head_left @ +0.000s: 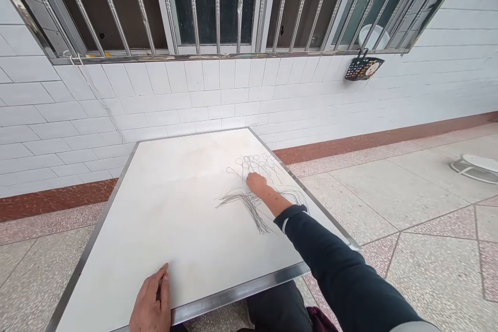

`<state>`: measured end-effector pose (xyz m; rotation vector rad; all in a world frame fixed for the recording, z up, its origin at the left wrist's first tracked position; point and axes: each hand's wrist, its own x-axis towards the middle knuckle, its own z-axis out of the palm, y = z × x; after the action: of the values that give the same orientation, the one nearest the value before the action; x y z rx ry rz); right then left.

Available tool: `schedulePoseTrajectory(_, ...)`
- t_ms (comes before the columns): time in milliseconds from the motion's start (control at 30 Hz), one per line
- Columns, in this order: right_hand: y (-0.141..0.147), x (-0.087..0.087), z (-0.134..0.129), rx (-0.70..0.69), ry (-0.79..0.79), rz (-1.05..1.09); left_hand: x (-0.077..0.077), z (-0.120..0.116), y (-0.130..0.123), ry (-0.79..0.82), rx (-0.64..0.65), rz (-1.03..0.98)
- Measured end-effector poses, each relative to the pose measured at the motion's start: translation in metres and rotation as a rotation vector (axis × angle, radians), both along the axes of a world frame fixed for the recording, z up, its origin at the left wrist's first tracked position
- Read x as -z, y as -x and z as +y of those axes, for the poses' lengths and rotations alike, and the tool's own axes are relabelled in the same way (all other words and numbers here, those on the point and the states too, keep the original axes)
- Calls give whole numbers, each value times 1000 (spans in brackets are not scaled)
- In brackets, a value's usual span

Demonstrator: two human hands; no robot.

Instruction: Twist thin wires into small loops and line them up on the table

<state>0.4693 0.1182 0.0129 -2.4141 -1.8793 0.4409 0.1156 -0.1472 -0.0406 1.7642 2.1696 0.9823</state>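
A white table (187,218) with a metal edge stands in front of me. On its right half lie thin dark wires, with a row of looped wires (266,158) beyond my hand and a bundle of straight wires (252,210) nearer to me. My right hand (257,183) reaches across to the looped wires, its fingers closed down among them on thin wire; the fingertips are partly hidden. At the table's near edge rests my left hand (152,298), thumb and forefinger pressed together. Whatever is between those fingertips is too small to make out.
Beyond the table rises a white tiled wall (175,98) with a barred window (218,5). A patterned basket (363,68) hangs from the bars at right. A white-topped stool (478,162) is on the tiled floor (389,187) to the right.
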Motion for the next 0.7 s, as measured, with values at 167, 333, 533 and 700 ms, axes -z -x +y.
schedulePoseTrajectory(167,4,-12,2,-26,7,15,-5,-1,-4,2,-9,19)
schedulePoseTrajectory(333,5,-35,-23,-108,-113,103,-4,0,-5,-18,-15,22)
schedulePoseTrajectory(533,26,-41,-72,-140,-299,252,-12,0,-6,-22,-8,-13)
schedulePoseTrajectory(700,40,-33,-85,-76,-338,452,-25,-3,-9,-30,7,-76)
